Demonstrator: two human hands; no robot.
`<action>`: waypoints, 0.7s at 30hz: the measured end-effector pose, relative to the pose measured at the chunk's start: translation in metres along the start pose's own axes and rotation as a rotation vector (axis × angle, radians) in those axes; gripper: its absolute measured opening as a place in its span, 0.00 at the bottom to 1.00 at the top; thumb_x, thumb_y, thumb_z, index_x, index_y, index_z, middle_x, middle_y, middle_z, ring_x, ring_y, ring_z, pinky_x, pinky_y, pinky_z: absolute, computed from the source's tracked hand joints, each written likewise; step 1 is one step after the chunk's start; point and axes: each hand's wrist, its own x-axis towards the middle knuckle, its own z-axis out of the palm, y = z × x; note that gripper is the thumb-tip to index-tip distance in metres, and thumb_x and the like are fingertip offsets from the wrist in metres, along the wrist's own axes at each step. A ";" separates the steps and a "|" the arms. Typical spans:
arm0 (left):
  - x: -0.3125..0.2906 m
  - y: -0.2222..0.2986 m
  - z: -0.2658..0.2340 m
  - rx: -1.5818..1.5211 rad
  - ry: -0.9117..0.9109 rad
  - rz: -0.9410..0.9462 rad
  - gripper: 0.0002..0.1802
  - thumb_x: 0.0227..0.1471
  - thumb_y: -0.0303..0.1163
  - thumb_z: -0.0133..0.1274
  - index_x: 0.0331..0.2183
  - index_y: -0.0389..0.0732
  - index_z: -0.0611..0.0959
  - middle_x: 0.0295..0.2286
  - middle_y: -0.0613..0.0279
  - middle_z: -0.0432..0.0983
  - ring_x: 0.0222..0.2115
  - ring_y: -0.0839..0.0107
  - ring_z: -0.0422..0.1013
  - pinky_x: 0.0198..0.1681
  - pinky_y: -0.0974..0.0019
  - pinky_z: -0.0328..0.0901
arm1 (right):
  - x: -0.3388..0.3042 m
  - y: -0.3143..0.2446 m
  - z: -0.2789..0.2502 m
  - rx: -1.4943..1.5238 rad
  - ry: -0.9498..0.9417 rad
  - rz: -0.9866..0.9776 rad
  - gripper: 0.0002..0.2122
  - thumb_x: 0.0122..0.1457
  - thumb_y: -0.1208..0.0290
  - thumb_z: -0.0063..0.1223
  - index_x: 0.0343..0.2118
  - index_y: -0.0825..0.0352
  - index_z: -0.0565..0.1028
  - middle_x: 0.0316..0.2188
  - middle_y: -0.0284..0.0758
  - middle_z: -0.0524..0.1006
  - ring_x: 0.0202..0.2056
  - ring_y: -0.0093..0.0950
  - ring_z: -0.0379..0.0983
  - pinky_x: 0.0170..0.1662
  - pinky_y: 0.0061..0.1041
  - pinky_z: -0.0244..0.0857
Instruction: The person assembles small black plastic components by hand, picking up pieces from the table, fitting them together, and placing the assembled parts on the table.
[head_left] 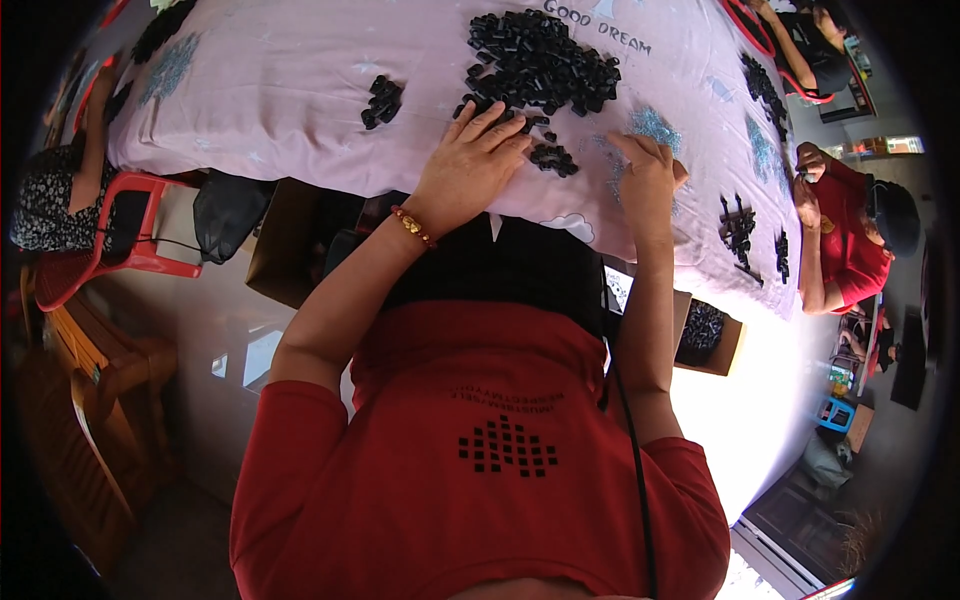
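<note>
Small black pieces [540,60] sit heaped on the pink-cloth worktop [290,95], upper middle of my head view, just beyond the left hand. Too small and overlapped for me to make out single shapes. A small black cluster [381,102] lies apart to the left; another little group [553,159] sits just beside the left hand's fingers.

Left hand [478,155]: palm down, fingers extended and a bit spread, tips at the near edge of the heap; what's under them is covered, so I can't tell if anything is pinned. Right hand [650,175]: fingers bent, over the silvery-blue bits [657,127], partly hiding them; I can't tell whether it pinches one. Bits themselves blur into a glitter patch.

Farther right, thin black parts [738,232], distorted by the fisheye. Person in red shirt [850,235] at right edge has both hands up at something too small to identify. Two more people, left [62,190] and upper right [815,50], are cut off by the rim. Cardboard box [737,348] below, partly hidden by the worktop, contents dark.
</note>
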 end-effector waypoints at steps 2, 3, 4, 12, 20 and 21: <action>0.001 0.001 -0.001 -0.003 0.020 0.012 0.17 0.59 0.40 0.57 0.48 0.46 0.85 0.54 0.66 0.76 0.62 0.61 0.62 0.69 0.47 0.52 | -0.001 0.002 0.000 0.046 0.027 -0.019 0.21 0.52 0.85 0.47 0.39 0.52 0.85 0.40 0.25 0.83 0.47 0.31 0.74 0.53 0.38 0.51; 0.001 0.001 -0.001 0.002 -0.005 -0.003 0.17 0.59 0.39 0.57 0.49 0.48 0.85 0.55 0.68 0.74 0.63 0.63 0.61 0.69 0.49 0.52 | -0.002 0.006 0.001 0.063 0.066 0.026 0.21 0.51 0.85 0.47 0.39 0.52 0.85 0.40 0.25 0.83 0.47 0.31 0.74 0.53 0.38 0.51; 0.001 0.002 -0.002 0.007 -0.030 -0.020 0.17 0.60 0.38 0.57 0.50 0.50 0.84 0.57 0.70 0.72 0.64 0.65 0.59 0.69 0.50 0.52 | -0.002 0.007 0.001 0.080 0.105 0.069 0.21 0.51 0.85 0.47 0.39 0.52 0.85 0.41 0.25 0.82 0.46 0.31 0.74 0.53 0.39 0.51; 0.001 0.000 0.000 -0.006 0.015 0.008 0.17 0.59 0.40 0.57 0.48 0.46 0.85 0.55 0.68 0.75 0.63 0.62 0.61 0.69 0.47 0.52 | -0.005 0.004 0.002 0.013 0.047 0.018 0.19 0.49 0.82 0.49 0.39 0.52 0.84 0.39 0.27 0.82 0.46 0.34 0.72 0.54 0.41 0.52; 0.000 0.002 -0.002 -0.007 -0.017 -0.018 0.17 0.60 0.38 0.57 0.50 0.49 0.84 0.57 0.70 0.73 0.64 0.65 0.60 0.69 0.50 0.53 | -0.006 0.004 0.000 -0.022 -0.014 0.055 0.22 0.51 0.85 0.48 0.42 0.51 0.85 0.41 0.24 0.82 0.48 0.31 0.72 0.55 0.38 0.52; 0.001 0.002 -0.003 -0.003 -0.017 -0.016 0.16 0.60 0.38 0.57 0.50 0.49 0.84 0.57 0.70 0.73 0.64 0.65 0.60 0.69 0.50 0.53 | -0.005 0.004 -0.001 0.003 0.014 0.010 0.21 0.50 0.83 0.49 0.41 0.52 0.84 0.41 0.26 0.81 0.48 0.33 0.72 0.55 0.40 0.52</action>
